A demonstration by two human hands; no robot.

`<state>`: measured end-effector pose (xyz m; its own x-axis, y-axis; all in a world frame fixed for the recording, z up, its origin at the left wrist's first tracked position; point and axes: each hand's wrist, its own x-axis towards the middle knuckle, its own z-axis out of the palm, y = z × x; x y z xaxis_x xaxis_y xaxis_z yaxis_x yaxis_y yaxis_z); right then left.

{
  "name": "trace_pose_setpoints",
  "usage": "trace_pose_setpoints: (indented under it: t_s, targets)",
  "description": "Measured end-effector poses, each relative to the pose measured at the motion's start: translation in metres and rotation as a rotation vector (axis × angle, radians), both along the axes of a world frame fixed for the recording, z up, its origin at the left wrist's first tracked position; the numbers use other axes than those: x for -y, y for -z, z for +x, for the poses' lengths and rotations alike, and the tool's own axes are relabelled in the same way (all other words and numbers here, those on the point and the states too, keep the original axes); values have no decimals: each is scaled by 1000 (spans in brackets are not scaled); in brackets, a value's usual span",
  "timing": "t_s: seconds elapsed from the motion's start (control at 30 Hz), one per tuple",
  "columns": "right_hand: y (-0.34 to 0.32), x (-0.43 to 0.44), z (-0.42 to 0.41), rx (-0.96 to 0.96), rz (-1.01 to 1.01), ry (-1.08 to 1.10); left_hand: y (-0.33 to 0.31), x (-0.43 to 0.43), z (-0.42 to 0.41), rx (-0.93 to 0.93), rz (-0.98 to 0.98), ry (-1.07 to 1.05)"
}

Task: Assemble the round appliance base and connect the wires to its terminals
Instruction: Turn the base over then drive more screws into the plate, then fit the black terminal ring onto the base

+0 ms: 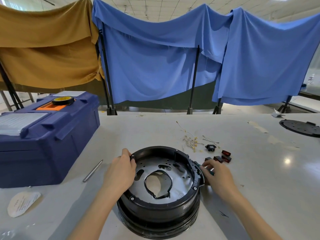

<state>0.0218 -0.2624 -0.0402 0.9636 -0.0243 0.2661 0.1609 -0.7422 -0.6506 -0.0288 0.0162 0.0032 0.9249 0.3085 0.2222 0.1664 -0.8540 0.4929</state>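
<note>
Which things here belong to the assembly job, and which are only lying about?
For the job: round base, loose wires, black socket, red switches.
Lying about: blue toolbox, tape roll, paper label.

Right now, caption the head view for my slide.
Left hand grips the round base rim; right hand reaches its side.

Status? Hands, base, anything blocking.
Left hand grips round black appliance base at left rim. Right hand at its right side, grip unclear. Pale wires loose on grey table, unconnected. No obstruction seen.
</note>
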Motion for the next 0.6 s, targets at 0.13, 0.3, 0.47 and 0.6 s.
trace_pose_setpoints:
  t_s: [0.13,0.3,0.47,0.6]
  targets:
    - [-3,16,18,68,63,130,-4,5,6,7,76,-63]
    - [-11,25,49,-66,-176,178,-2,7,7,27,121,-102]
    - [-2,20,61,-94,-358,227,2,6,7,46,86,-104]
    - [0,19,65,-94,-344,220,2,5,7,38,100,-102]
